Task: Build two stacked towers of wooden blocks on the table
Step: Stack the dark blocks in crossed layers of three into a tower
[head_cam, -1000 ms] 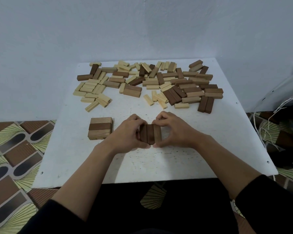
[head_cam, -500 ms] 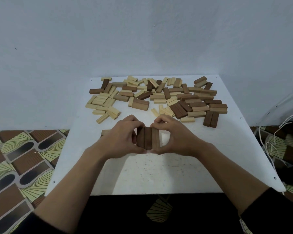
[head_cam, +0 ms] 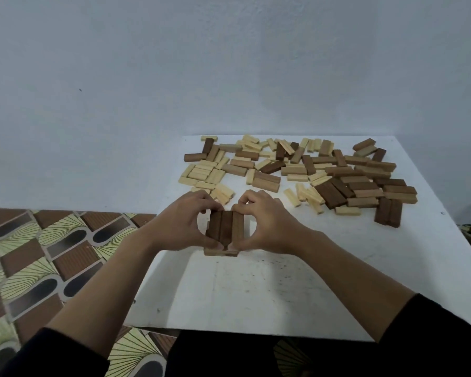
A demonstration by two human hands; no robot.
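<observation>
Three wooden blocks (head_cam: 224, 227), two dark and one lighter, are pressed side by side into one row. My left hand (head_cam: 182, 224) grips the row's left side and my right hand (head_cam: 267, 225) grips its right side, fingers curled over the far ends. The row sits on or just above a low block stack (head_cam: 218, 252) whose bottom edge shows under my thumbs; contact is hidden. All of this is near the left edge of the white table (head_cam: 256, 292).
A big scatter of loose light and dark blocks (head_cam: 310, 170) covers the far half of the table. The table's left edge runs close to the stack, with patterned floor (head_cam: 52, 254) beyond it. A pale wall stands behind.
Both hands have carried the three-block row left from the table's middle to over the low stack. The view has swung left and upward.
</observation>
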